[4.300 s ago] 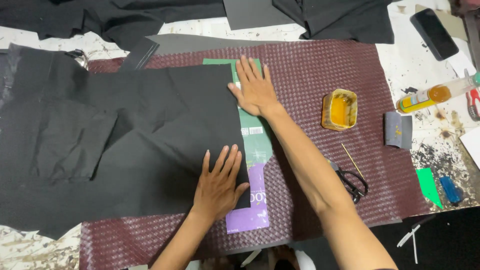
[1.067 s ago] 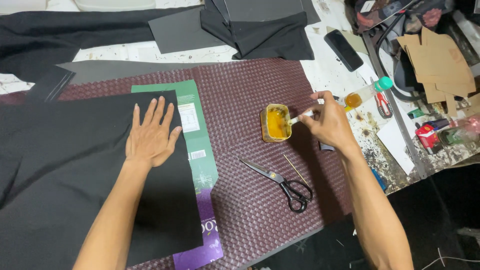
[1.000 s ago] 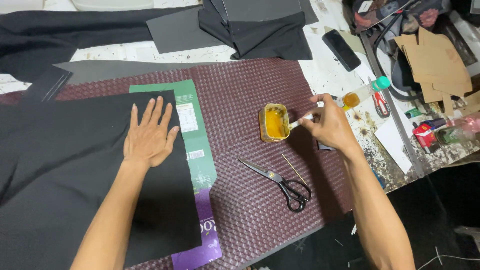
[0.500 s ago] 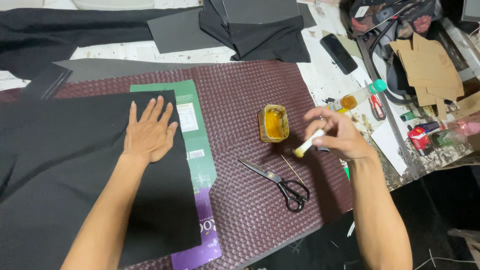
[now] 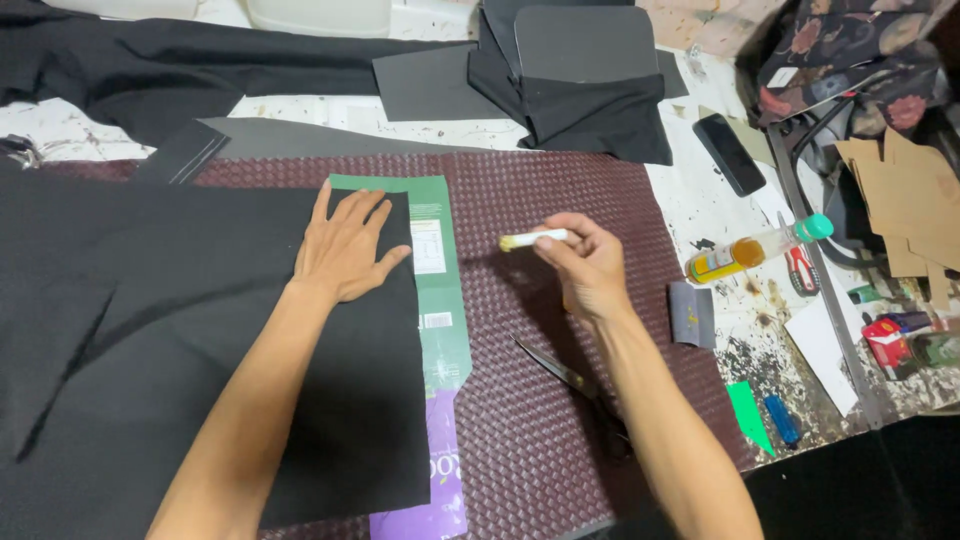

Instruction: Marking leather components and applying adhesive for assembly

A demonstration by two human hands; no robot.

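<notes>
My left hand [image 5: 345,245] lies flat, fingers spread, on a large sheet of black fabric [image 5: 180,340], near its right edge. Under that edge sticks out a flattened green and purple cardboard box [image 5: 442,330]. My right hand [image 5: 588,268] grips a small white brush [image 5: 535,239] with a yellow, glue-wet tip that points left, held a little above the maroon woven mat [image 5: 540,400] just right of the cardboard. The yellow glue tin is hidden behind my right hand.
Black scissors [image 5: 575,385] lie on the mat under my right forearm. To the right are a glue bottle with a teal cap [image 5: 760,248], a grey patch [image 5: 692,314], a black phone [image 5: 731,152], cardboard pieces [image 5: 905,205]. Black fabric pieces [image 5: 580,80] lie at the back.
My right hand has lifted the brush out of the yellow glue tin and carried it left toward the cardboard edge. My left hand stays flat on the fabric.
</notes>
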